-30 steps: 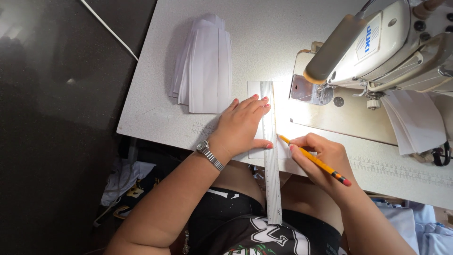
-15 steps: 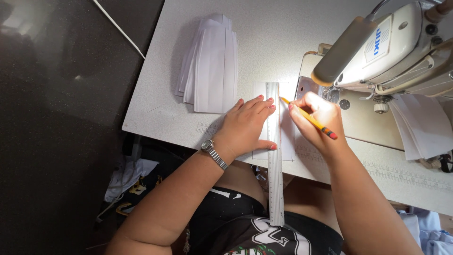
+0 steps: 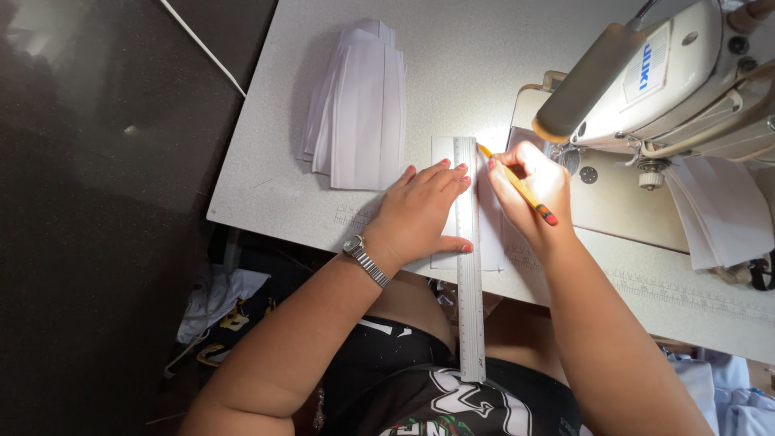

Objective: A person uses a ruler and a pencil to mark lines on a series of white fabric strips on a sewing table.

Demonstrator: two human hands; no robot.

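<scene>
The ruler (image 3: 468, 266) is overhanging the surface (image 3: 266, 190) edge toward the person. The left hand (image 3: 424, 211), fingers spread flat, is pinning it on the white fabric piece (image 3: 492, 234); steady pressure should prevent slipping. The right hand (image 3: 534, 187), closed around a pencil (image 3: 517, 184), is marking beside the ruler's far end. Folded pieces (image 3: 359, 105) are lying beyond.

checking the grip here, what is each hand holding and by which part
The right hand holds a yellow pencil by its middle in the fingers. The left hand grips nothing; it presses flat on the ruler.
</scene>
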